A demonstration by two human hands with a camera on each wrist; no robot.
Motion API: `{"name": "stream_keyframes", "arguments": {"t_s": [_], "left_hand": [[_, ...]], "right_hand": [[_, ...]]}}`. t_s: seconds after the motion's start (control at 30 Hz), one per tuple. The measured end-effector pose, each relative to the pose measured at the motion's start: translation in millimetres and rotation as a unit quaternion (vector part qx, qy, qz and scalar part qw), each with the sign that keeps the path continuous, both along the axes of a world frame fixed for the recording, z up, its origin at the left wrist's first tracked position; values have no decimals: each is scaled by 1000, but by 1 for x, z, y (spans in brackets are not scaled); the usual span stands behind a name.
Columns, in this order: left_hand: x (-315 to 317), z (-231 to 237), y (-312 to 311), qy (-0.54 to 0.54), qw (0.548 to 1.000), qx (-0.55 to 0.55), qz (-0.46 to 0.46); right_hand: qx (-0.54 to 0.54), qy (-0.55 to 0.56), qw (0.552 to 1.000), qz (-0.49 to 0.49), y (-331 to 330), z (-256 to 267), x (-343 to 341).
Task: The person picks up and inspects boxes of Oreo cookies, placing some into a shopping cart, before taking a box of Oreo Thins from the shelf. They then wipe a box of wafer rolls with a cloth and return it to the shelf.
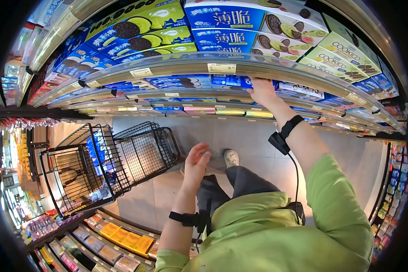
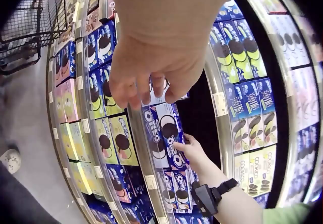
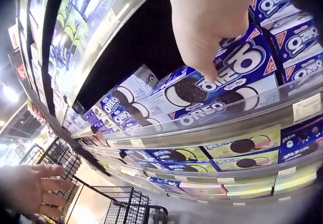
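My right hand (image 1: 263, 93) reaches into a middle shelf and grips a blue Oreo cookie box (image 3: 242, 62). Its thumb lies on the printed front, and the other fingers are mostly hidden over the top. Under that box sits a paler Oreo box (image 3: 252, 95), with more blue Oreo boxes (image 3: 300, 42) stacked beside it. My left hand (image 1: 196, 165) hangs in the air before the shelves, fingers loosely bent and holding nothing.
A black wire shopping cart (image 1: 143, 145) stands on the left with blue packages (image 1: 99, 149) inside. Clear shelf lips with price tags (image 1: 222, 68) run along each tier. Green cookie boxes (image 1: 158, 38) fill the shelf above. Behind is another low shelf of packaged goods (image 1: 127, 238).
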State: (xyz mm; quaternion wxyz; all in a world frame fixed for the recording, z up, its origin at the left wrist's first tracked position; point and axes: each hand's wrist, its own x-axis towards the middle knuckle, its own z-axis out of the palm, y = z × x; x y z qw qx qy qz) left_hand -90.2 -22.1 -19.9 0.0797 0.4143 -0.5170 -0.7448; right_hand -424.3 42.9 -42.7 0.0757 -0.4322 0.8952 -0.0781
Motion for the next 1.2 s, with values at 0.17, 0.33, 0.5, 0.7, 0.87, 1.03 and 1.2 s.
{"name": "stream_keyframes", "arguments": {"t_s": [0.17, 0.33, 0.5, 0.7, 0.87, 1.03, 1.2], "left_hand": [[-37, -4, -11, -9, 998, -28, -60], [-97, -13, -34, -6, 899, -381, -216], [-155, -12, -56, -83, 727, -601, -322], [-190, -16, -67, -146, 678, -618, -372], [-196, -15, -69, -169, 666, -609, -396], [-195, -21, -69, -164, 666, -617, -385], [-196, -16, -71, -167, 677, -605, -384]], "right_hand": [[-1, 29, 1000, -1, -3, -24, -13], [0, 18, 1000, 11, 7, -4, -14], [31, 89, 995, 37, 40, 11, -27], [-16, 146, 989, 29, 52, 1, -40], [-46, 144, 988, 20, 54, -8, -41], [-84, 155, 984, 28, 56, -10, -41], [-63, 114, 991, 3, 52, -5, -39]]}}
